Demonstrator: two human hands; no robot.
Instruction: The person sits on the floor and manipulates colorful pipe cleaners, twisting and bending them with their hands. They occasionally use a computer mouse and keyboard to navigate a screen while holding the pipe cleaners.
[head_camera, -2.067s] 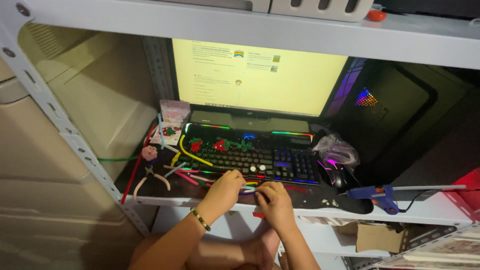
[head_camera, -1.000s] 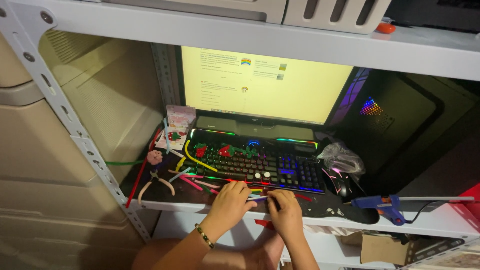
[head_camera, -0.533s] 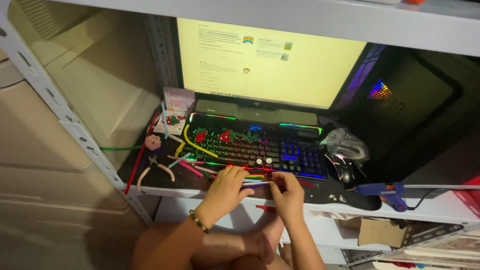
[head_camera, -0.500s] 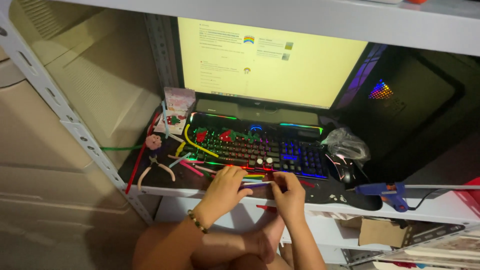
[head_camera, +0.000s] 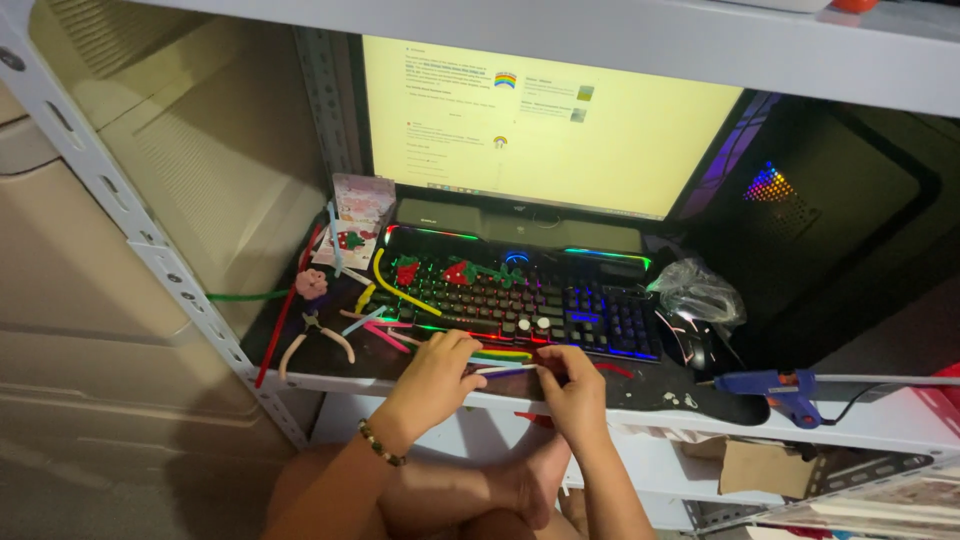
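Pipe cleaners: bundle at keyboard front edge; left hand and right hand each pinch an end. Best kept flat, ends aligned, grip near tips

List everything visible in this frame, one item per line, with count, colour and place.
pipe cleaners: several, mixed colours, held between both hands at the keyboard's front edge
loose pipe cleaners: several, pink, yellow, blue, left of hands
keyboard: one, black, rainbow-lit, shelf centre
monitor: one, pale yellow screen, behind keyboard
pliers: one, pale handles, shelf left
glue gun: one, blue, shelf right
mouse: one, black, right of keyboard
plastic bag: one, clear, above mouse
computer tower: one, black, right
left hand: beaded bracelet
right hand: bare
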